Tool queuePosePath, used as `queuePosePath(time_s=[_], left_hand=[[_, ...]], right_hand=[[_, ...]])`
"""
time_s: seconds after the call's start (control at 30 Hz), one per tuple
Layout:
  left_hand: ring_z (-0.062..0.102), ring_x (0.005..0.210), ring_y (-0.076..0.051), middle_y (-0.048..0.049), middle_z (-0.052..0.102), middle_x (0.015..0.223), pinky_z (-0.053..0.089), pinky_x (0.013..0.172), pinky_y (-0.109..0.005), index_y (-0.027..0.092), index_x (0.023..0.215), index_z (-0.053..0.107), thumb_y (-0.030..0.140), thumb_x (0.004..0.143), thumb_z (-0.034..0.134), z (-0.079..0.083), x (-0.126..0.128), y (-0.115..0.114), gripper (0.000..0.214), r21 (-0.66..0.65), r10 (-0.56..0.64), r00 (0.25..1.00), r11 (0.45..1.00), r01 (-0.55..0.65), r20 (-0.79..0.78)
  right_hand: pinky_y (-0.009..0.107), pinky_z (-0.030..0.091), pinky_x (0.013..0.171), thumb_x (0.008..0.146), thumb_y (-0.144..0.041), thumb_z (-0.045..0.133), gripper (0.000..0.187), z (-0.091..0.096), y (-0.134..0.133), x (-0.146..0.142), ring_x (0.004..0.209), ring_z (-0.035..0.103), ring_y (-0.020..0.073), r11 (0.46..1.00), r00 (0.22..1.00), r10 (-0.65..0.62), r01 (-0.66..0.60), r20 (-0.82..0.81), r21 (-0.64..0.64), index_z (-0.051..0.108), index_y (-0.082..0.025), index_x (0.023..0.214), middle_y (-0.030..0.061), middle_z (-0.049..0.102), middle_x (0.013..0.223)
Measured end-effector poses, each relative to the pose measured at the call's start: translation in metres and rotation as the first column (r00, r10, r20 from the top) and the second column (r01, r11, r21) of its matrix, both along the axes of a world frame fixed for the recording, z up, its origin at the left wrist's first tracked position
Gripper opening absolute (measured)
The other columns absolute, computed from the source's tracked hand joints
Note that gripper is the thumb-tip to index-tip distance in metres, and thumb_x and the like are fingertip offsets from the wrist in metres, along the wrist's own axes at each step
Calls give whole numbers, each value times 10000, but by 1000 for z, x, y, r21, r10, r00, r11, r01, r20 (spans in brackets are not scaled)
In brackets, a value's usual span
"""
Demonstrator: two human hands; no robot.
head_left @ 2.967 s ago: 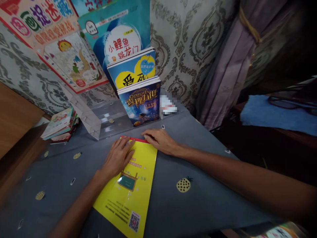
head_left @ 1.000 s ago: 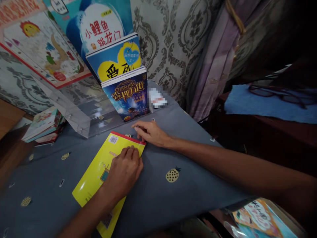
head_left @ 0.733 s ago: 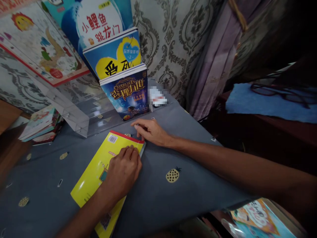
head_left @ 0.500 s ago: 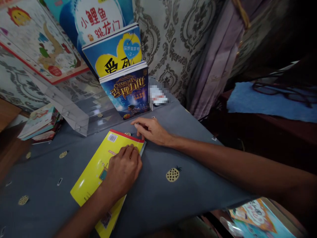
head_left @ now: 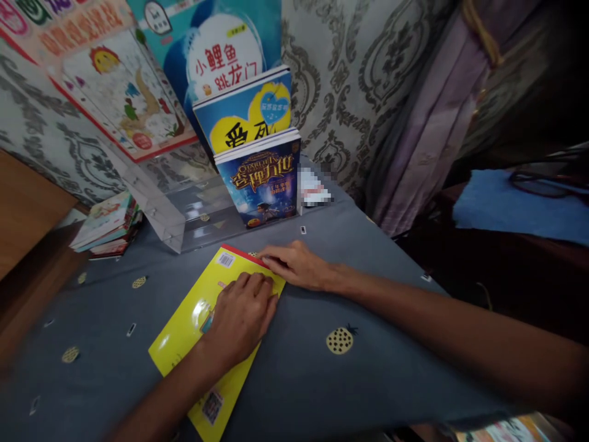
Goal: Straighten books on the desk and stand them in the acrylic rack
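Observation:
A thin yellow book (head_left: 184, 337) with a red band along its far edge lies slantwise on the cloth-covered table, barcode side up. My left hand (head_left: 246, 316) rests on it near the right edge, fingers bent together and pressing on the cover; its fingertips are partly hidden. At the far right corner my right hand (head_left: 297, 264) is closed, thumb and fingers touching the red-banded edge. Just beyond the hands, a dark blue book (head_left: 264, 187) stands in the front of a clear acrylic display rack (head_left: 170, 227).
Behind it in the rack stand a blue-and-yellow book (head_left: 239, 116), a teal book (head_left: 230, 37) and a red-edged book (head_left: 124, 92). A stack of books (head_left: 108, 224) lies at left. Glasses rest on blue cloth (head_left: 519, 205) at right, beside a purple curtain (head_left: 427, 123).
The view has shifted, so the scene sits farther right and slightly lower. My right hand has come onto the yellow book's far corner; my left hand stays on the cover.

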State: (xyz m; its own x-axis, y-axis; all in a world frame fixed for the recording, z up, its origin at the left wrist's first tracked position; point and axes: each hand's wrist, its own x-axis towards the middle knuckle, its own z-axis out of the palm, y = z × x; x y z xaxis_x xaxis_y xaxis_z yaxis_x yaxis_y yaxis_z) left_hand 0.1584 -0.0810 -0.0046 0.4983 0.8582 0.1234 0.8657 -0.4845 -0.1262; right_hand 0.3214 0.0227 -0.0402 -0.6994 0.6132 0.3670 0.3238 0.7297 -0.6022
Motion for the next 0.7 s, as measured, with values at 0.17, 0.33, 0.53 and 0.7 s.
queuePosePath(time_s=[0.17,0.33,0.53,0.7], left_hand=[[603,1159,-270,-111,659,1269,515,956,-451,174,1287,593,233,997,437,0,-26,24,335,-55,93,995,994,-91,41],[592,1244,-277,-127,587,1423,499,998,-437,151,1368,561,271,1010,422,1,-61,45,402,-104,295,953,952,-287,67],[594,1243,-268,-120,586,1432,479,1024,-413,145,1371,567,296,1016,407,-1,-72,49,417,-107,346,935,935,-338,72],[569,1222,-266,-123,625,1366,460,1017,-393,123,1345,570,286,1017,402,-1,-67,48,403,-108,355,934,931,-350,35]], right_hand=[[249,402,652,991,-210,451,270,-2,-1,-1,696,633,149,997,1000,11,-11,5,75,701,-169,1083,54,750,840],[272,430,684,965,-270,532,247,7,1,3,761,655,173,988,986,125,-133,109,72,709,-176,1110,77,750,959],[319,488,760,845,-442,729,447,19,7,10,869,654,214,953,899,293,-301,326,-27,675,-204,1219,95,677,1122],[316,505,778,876,-368,696,441,22,6,14,928,640,213,942,880,331,-331,341,-61,634,-225,1289,91,622,1163]])
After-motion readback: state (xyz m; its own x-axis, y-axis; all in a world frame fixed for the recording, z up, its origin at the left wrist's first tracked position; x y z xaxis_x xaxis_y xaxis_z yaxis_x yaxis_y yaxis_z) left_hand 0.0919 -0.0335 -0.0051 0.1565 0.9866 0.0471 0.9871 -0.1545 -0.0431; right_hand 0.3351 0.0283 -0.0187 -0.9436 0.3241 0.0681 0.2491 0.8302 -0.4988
